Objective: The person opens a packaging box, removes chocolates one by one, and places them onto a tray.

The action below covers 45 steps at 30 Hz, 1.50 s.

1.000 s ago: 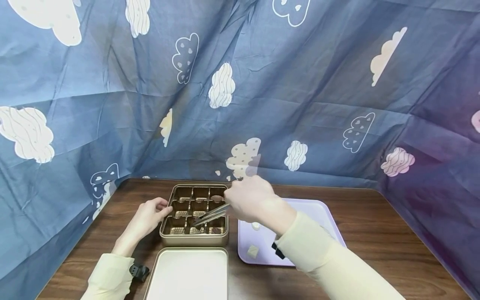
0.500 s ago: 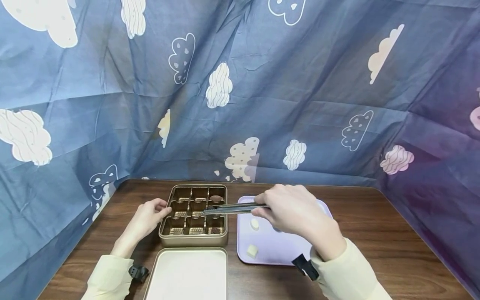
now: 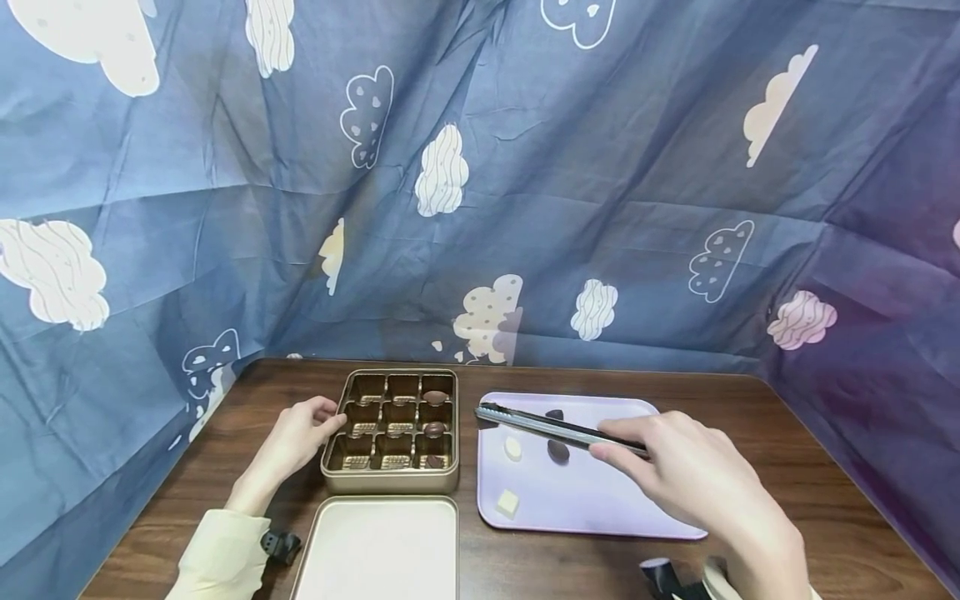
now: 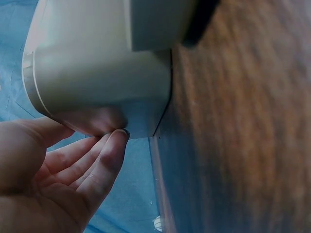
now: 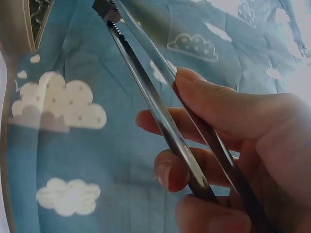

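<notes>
A gold tin box (image 3: 390, 482) with a gold divided insert stands left of centre; brown chocolates (image 3: 434, 429) sit in its right-hand column. My left hand (image 3: 296, 433) grips the box's left side, thumb at the rim; in the left wrist view its fingertips rest on the outer wall. My right hand (image 3: 682, 467) holds metal tongs (image 3: 558, 429), thumb on one arm, fingers on the other. Their ridged tips, over the tray's left edge, pinch a small dark chocolate piece (image 5: 104, 9). On the lilac tray (image 3: 622, 500) lie dark chocolates (image 3: 558, 451), a white oval chocolate (image 3: 512, 449) and a white square chocolate (image 3: 507, 503).
The box's lid (image 3: 378, 550) lies in front of it, pale inner side up. Everything is on a dark wooden table (image 3: 750, 433). A blue cloth with cloud prints (image 3: 600, 167) hangs behind and around it.
My right hand has moved right with the tongs, from over the box's compartments to the tray's left edge. The chocolate in the box's middle-right compartment now shows fully. My left hand has stayed.
</notes>
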Each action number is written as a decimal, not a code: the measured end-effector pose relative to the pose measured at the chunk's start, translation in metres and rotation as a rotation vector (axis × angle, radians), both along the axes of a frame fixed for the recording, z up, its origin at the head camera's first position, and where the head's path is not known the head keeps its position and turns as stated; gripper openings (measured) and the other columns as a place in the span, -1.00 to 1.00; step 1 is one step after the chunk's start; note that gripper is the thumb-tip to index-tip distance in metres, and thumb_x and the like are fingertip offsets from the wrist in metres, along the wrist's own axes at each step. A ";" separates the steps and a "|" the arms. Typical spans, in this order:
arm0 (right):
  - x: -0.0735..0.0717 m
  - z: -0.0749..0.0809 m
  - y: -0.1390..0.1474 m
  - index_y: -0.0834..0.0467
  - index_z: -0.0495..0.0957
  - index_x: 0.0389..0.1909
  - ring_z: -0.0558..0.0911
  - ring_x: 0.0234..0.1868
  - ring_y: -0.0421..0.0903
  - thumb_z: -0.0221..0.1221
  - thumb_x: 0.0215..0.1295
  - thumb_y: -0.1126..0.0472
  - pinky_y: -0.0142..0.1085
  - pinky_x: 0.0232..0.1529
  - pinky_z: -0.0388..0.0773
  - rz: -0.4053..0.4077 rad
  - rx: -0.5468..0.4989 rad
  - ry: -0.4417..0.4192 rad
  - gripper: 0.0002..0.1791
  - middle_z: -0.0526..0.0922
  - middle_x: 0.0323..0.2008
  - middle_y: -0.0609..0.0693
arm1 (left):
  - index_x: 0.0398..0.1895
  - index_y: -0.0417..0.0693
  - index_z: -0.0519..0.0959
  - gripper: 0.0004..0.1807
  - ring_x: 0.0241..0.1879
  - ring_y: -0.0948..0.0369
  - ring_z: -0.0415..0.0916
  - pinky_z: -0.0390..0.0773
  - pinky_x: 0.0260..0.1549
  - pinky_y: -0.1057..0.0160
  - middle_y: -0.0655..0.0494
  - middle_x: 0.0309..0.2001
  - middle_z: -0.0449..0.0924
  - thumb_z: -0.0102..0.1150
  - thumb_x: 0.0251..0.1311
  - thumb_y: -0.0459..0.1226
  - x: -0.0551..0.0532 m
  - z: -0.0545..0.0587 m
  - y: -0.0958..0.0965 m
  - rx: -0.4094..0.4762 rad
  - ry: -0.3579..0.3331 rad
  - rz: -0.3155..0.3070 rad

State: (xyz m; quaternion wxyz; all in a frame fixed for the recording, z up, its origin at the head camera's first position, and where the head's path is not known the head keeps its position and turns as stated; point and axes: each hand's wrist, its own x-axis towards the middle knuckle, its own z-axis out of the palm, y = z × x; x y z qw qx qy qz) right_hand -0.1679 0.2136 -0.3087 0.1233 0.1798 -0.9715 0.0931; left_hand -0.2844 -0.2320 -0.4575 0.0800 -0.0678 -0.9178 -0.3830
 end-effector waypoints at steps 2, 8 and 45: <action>0.004 -0.004 0.009 -0.45 0.62 -0.27 0.40 -0.50 -0.32 0.11 0.28 -0.34 -0.20 -0.57 0.33 -0.031 -0.006 -0.018 -0.82 0.46 -0.52 -0.42 | -0.14 -0.34 0.57 -0.77 -0.39 0.14 0.65 0.63 -0.35 0.14 -0.08 -0.29 0.68 0.22 0.28 -0.29 0.000 0.000 0.000 0.004 -0.001 -0.003; 0.009 -0.019 0.031 -0.37 0.67 -0.15 0.53 -0.35 -0.27 0.09 0.24 -0.40 -0.02 -0.46 0.48 -0.088 -0.005 -0.077 -0.66 0.61 -0.38 -0.34 | -0.15 -0.33 0.58 -0.77 -0.37 0.13 0.65 0.62 -0.35 0.14 -0.07 -0.29 0.68 0.23 0.28 -0.29 0.002 0.000 -0.003 -0.007 -0.001 0.012; 0.002 -0.061 0.079 -0.24 0.70 -0.28 0.59 -0.22 -0.14 0.23 0.13 -0.32 0.12 -0.39 0.49 -0.212 0.097 -0.407 -0.69 0.66 -0.28 -0.17 | -0.16 -0.34 0.58 -0.78 -0.39 0.15 0.64 0.62 -0.37 0.16 -0.04 -0.32 0.67 0.22 0.28 -0.31 0.001 0.000 0.001 -0.001 0.007 -0.001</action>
